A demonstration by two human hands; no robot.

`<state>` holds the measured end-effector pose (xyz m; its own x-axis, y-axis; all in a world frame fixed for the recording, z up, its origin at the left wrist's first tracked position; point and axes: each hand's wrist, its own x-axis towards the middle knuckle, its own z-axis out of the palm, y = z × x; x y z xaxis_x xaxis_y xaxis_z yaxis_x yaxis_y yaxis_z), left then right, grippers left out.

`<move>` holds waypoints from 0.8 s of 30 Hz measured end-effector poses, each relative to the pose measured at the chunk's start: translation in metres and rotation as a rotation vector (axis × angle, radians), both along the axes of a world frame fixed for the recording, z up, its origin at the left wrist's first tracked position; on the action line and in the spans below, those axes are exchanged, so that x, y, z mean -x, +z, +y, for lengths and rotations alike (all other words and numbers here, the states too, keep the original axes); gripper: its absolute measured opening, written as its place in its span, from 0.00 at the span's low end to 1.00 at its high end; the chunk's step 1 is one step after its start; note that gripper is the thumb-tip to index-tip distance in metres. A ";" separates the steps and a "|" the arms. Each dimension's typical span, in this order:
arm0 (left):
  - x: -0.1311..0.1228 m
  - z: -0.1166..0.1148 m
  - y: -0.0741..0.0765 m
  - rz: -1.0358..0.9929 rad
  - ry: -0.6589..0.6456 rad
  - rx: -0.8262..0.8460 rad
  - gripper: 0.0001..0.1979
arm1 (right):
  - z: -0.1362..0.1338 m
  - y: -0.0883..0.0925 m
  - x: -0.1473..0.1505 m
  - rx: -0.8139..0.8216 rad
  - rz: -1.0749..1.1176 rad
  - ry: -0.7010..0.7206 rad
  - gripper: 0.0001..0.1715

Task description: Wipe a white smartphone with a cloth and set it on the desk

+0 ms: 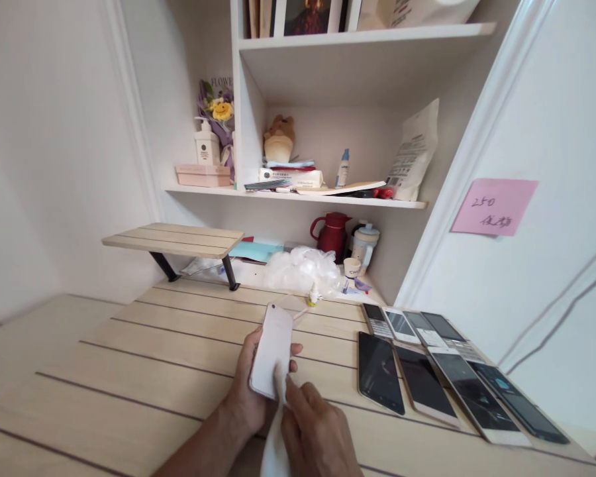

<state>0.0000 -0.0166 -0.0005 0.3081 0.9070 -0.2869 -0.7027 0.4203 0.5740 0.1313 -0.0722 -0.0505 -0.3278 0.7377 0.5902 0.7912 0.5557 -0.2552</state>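
Lower end of the white smartphone (273,351) hidden behind a white cloth (274,447) and the right hand (315,434), the cloth cut off at 6 o'clock; books (298,16) cropped at 12 o'clock; leaflet print (412,156) too small to read at 1 o'clock.

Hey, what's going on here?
A person holds a white smartphone in their left hand, while their right hand presses a white cloth against it. More smartphones lie in rows, screens up, to the right on the slatted wooden desk.
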 end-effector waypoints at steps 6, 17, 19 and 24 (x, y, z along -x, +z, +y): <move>-0.003 -0.006 -0.001 0.058 -0.022 0.062 0.27 | 0.002 -0.009 0.002 0.017 -0.001 -0.090 0.29; -0.010 -0.009 -0.001 0.146 0.117 0.078 0.25 | 0.002 0.000 0.005 0.215 -0.043 -0.159 0.27; -0.011 -0.011 -0.002 0.142 0.145 0.064 0.26 | 0.001 0.003 0.006 0.279 -0.039 -0.176 0.26; -0.012 -0.011 -0.006 0.204 0.192 -0.034 0.27 | 0.004 0.004 0.005 0.425 0.071 -0.242 0.15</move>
